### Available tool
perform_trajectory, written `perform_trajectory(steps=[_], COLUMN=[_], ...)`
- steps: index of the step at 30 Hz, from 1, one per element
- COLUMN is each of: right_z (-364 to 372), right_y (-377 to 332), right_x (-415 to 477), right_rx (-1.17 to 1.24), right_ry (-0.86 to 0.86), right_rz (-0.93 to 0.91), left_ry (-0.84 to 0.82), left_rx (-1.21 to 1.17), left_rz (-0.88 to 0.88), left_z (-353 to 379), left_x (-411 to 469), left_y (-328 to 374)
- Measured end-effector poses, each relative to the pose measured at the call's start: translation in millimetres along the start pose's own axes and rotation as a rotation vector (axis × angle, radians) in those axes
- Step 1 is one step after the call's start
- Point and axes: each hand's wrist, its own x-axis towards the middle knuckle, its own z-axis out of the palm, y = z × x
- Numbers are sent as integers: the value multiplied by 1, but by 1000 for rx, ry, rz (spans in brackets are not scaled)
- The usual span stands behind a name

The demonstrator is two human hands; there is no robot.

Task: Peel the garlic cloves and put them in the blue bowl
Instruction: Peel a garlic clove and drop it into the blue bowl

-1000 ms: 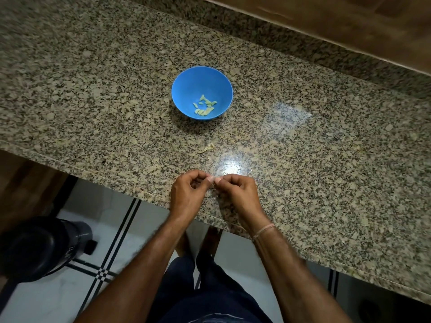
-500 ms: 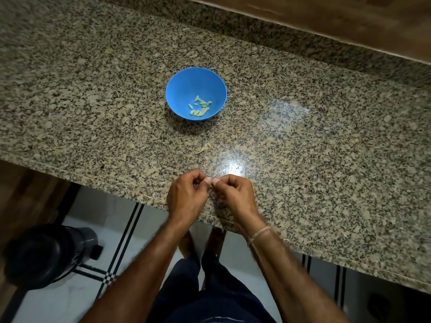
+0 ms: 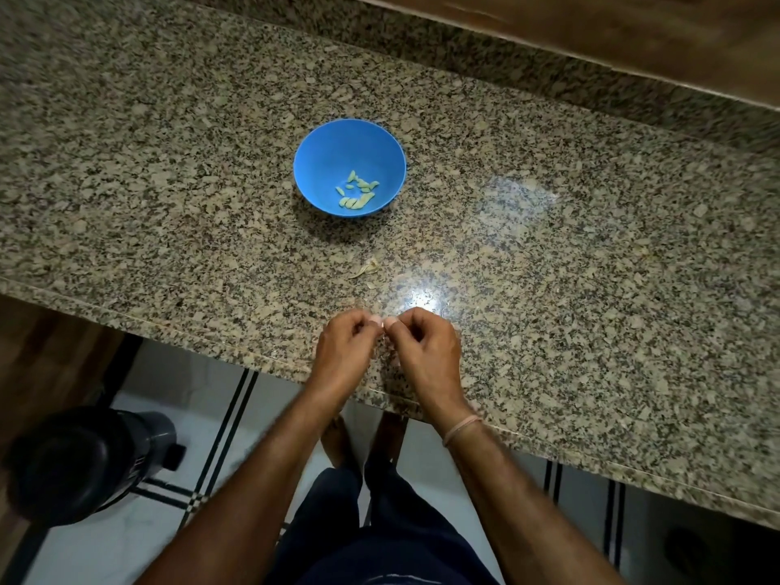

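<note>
Your left hand (image 3: 344, 352) and right hand (image 3: 427, 350) curl fingertip to fingertip over the bench (image 3: 169, 171), likely pinching a hidden garlic clove for peeling; peeled cloves (image 3: 357, 192) wait in the blue bowl (image 3: 318, 162) ahead.

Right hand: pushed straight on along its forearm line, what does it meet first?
Most likely the scrap of garlic skin on the countertop, then the blue bowl, though height is unclear. The right hand and left hand pinch what looks like a garlic clove between them.

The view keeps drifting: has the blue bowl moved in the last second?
No. The blue bowl sits the same way beyond the peel scrap on the counter; only the camera shifted.
</note>
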Motion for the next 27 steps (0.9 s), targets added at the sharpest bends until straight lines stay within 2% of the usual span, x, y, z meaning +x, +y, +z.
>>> perform_trajectory(steps=[1,2,3,4,6,7,9,13,15,17,19,21,23,25,27], right_z=[1,1,2,2,1,1,1,2,3,5,7,6,6,6,6], right_y=[1,2,2,1,-2,-4,-2,-2,-2,-1,-1,-5,-7,-8,-8], right_x=[-1,-2,-1,0,0,-1,0,-2,-3,-2,-2,-3,-4,-5,-6], right_rx=[-117,-176,-178,-135,3,66,142,125,10,-160,-209,-64,182,416,475], right_ry=[24,39,41,34,9,-11,-49,-51,-18,21,31,1,-45,-102,-125], right_rz=[-137,-215,-225,-173,12,93,178,133,5,-167,-215,-65,184,399,429], left_ry=[-78,-122,-129,-99,44,107,179,147,91,8,-32,51,180,228,201], left_rx=[-226,-342,-327,-191,273,424,479,228,173,-26,-138,134,401,447,408], left_rz=[-173,-265,-255,-157,180,315,439,289,173,29,-45,131,362,462,441], left_z=[0,0,0,0,0,1,0,0,2,3,3,5,6,5,5], left_x=[0,0,-1,-2,-3,-4,-3,-1,0,1,-1,-3,-6,-7,-4], left_y=[3,4,4,2,-5,-6,-7,-6,-6,-6,-4,-5,-4,-3,-7])
